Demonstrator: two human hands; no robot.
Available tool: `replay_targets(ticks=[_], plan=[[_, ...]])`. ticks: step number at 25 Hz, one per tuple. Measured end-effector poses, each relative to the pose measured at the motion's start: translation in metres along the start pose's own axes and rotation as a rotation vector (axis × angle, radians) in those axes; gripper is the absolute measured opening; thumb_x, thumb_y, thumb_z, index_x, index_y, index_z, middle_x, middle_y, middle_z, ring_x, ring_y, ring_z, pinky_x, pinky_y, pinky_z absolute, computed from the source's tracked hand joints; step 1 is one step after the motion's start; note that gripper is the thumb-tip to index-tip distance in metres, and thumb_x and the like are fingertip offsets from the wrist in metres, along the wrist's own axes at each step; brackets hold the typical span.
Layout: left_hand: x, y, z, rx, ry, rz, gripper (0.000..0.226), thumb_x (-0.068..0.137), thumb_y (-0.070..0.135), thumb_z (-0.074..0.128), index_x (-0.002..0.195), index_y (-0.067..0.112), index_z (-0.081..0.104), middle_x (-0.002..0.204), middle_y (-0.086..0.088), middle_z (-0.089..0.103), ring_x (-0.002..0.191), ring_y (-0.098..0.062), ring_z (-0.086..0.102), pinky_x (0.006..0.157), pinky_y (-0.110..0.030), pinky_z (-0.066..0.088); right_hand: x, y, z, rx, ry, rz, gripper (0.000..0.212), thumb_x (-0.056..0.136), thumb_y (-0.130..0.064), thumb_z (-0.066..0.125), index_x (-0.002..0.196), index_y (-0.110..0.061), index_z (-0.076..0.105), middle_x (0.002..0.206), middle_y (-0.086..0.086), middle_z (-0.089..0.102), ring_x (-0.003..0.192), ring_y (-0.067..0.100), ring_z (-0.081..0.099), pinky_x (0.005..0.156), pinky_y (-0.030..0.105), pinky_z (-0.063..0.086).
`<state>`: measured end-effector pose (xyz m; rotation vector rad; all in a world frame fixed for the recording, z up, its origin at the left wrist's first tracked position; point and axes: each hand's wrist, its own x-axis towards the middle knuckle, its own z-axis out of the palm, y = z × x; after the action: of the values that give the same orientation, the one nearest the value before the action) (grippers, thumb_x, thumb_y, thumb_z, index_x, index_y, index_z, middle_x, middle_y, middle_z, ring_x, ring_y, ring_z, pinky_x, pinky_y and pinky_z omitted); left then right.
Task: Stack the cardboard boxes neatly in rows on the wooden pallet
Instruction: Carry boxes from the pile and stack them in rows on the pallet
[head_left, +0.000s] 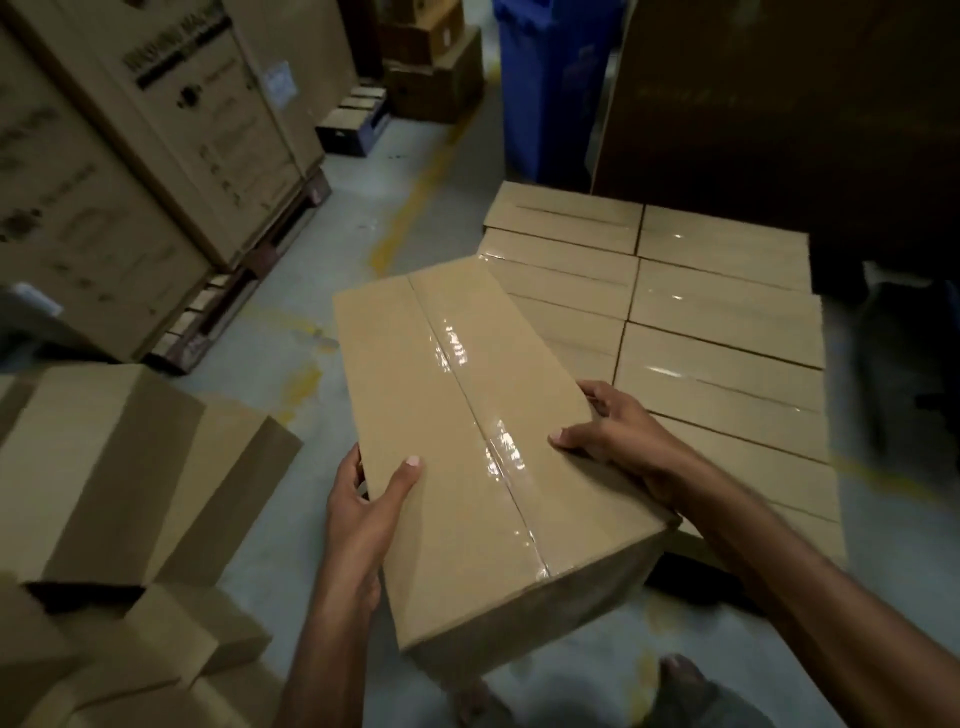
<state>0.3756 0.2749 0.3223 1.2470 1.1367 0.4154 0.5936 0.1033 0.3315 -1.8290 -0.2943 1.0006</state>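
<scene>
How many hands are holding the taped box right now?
2. The left hand grips the box at its left edge, thumb on top; the right hand grips its right edge.

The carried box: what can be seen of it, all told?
The carried box is plain brown cardboard, oblong, closed, with glossy clear tape along its top seam. It is held above the floor, angled, near the stacked boxes. The left grip holds its left edge, the right grip its right edge.
</scene>
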Motion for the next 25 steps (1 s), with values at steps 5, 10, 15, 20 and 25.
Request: replay_targets(ticks=[5, 10, 15, 20, 25], plan=[[-0.063, -0.028, 0.076, 0.020, 0.115, -0.011, 0.045, 0.094, 0.026, 0.071, 0.132, 0.034, 0.050, 0.111, 0.011, 0.061, 0.099, -0.012, 0.062, 0.075, -0.031, 0.053, -0.009, 0.049, -0.076, -0.010, -0.136, 0.036, 0.057, 0.082, -0.019, 0.082, 0.130, -0.032, 0.054, 0.113, -0.006, 0.069, 0.100, 0.016, 0.070, 0.085, 0.033, 0.057], [-0.101, -0.080, 0.193, -0.057, 0.285, -0.013, 0.052, 0.094, 0.026, 0.072, 0.142, 0.031, 0.052, 0.124, 0.008, 0.065, 0.112, -0.017, 0.065, 0.097, -0.044, 0.055, 0.027, 0.089, -0.176, -0.146, -0.266, -0.005, 0.071, 0.076, -0.029, 0.086, 0.137, -0.033, 0.052, 0.122, -0.005, 0.067, 0.106, 0.018, 0.068, 0.090, 0.039, 0.057], [-0.103, -0.120, 0.280, -0.192, 0.372, -0.057, 0.076, 0.083, 0.034, 0.082, 0.150, 0.035, 0.045, 0.128, 0.009, 0.069, 0.107, -0.010, 0.070, 0.095, -0.042, 0.058, 0.069, 0.084, -0.236, -0.203, -0.331, 0.016, 0.049, 0.082, -0.021, 0.082, 0.126, -0.030, 0.061, 0.112, -0.004, 0.075, 0.094, 0.016, 0.075, 0.073, 0.029, 0.057], [-0.038, -0.145, 0.345, -0.285, 0.387, -0.056, 0.109, 0.063, 0.056, 0.078, 0.158, 0.040, 0.028, 0.142, 0.010, 0.060, 0.123, -0.009, 0.063, 0.108, -0.043, 0.052, 0.140, 0.075, -0.260, -0.315, -0.319, -0.003, 0.039, 0.085, -0.018, 0.079, 0.115, -0.037, 0.064, 0.108, -0.002, 0.070, 0.096, 0.022, 0.069, 0.080, 0.039, 0.056], [0.032, -0.141, 0.368, -0.218, 0.405, -0.017, 0.110, 0.071, 0.061, 0.076, 0.159, 0.047, 0.012, 0.155, 0.011, 0.046, 0.137, -0.008, 0.050, 0.116, -0.038, 0.043, 0.213, 0.055, -0.243, -0.339, -0.299, -0.100, 0.044, 0.089, -0.002, 0.070, 0.129, -0.019, 0.060, 0.103, -0.004, 0.066, 0.077, 0.000, 0.070, 0.064, 0.021, 0.053]])
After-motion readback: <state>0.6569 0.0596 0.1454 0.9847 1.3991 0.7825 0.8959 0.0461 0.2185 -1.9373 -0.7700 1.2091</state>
